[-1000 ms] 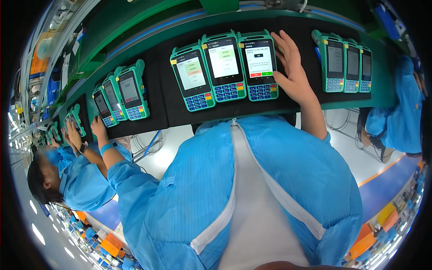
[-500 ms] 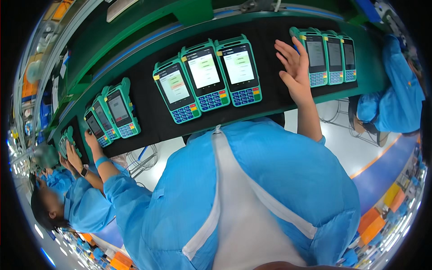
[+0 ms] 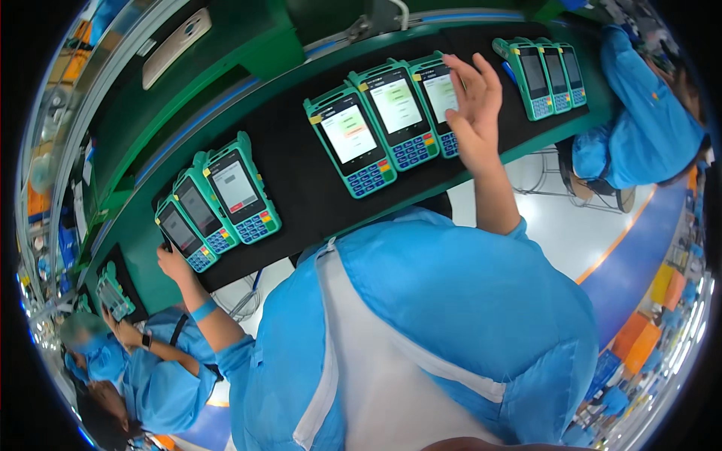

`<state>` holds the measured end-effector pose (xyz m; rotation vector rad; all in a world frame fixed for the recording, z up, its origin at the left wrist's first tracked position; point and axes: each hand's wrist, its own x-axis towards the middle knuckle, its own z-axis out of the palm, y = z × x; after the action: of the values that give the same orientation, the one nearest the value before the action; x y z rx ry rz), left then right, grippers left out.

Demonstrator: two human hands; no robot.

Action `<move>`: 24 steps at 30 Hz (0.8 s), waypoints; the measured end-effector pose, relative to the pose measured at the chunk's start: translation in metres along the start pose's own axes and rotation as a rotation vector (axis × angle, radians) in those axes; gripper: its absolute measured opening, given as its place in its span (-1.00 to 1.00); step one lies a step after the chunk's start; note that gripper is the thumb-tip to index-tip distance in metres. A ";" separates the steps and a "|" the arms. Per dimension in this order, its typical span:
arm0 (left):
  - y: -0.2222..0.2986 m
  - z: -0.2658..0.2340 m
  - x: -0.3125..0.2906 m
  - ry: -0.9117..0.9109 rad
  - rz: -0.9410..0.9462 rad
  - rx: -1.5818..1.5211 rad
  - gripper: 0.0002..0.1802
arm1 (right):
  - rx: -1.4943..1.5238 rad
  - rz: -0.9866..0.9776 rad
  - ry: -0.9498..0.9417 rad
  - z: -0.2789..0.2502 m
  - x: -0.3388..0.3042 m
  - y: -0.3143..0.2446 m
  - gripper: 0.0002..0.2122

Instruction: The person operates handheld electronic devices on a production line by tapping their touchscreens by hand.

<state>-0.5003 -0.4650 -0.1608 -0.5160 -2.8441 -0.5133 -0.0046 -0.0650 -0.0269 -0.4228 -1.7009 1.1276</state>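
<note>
I have the right hand (image 3: 475, 124) raised in front of the rightmost of the 3 middle terminals (image 3: 395, 109), its fingers spread and gently curved; I cannot tell whether it touches the casing. Those terminals are thick oblong slabs with glossy lit screens, ridged green shells and blue keys, side by side on a matte black mat (image 3: 297, 192) on the smooth green desk (image 3: 593, 64). My left hand (image 3: 175, 264) is at the left edge of the leftmost darker terminal (image 3: 180, 229); whether it pinches, I cannot tell.
</note>
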 end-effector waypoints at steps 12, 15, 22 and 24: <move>0.024 -0.022 -0.037 -0.173 0.071 -0.397 -0.38 | 0.007 -0.048 -0.035 0.173 -0.048 -0.032 -0.31; 0.027 -0.033 -0.037 -0.240 0.118 -0.488 -0.35 | -0.014 -0.004 -0.046 0.198 -0.055 -0.035 -0.32; 0.031 -0.038 -0.025 -0.314 0.261 -0.533 -0.33 | -0.295 0.075 -0.064 0.226 -0.068 -0.019 -0.40; 0.035 -0.036 -0.028 -0.357 0.274 -0.481 -0.28 | -0.276 0.071 -0.063 0.230 -0.069 -0.011 -0.41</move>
<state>-0.4569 -0.4561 -0.1244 -1.1663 -2.8859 -1.1588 -0.1732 -0.2311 -0.0681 -0.6294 -1.9187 0.9666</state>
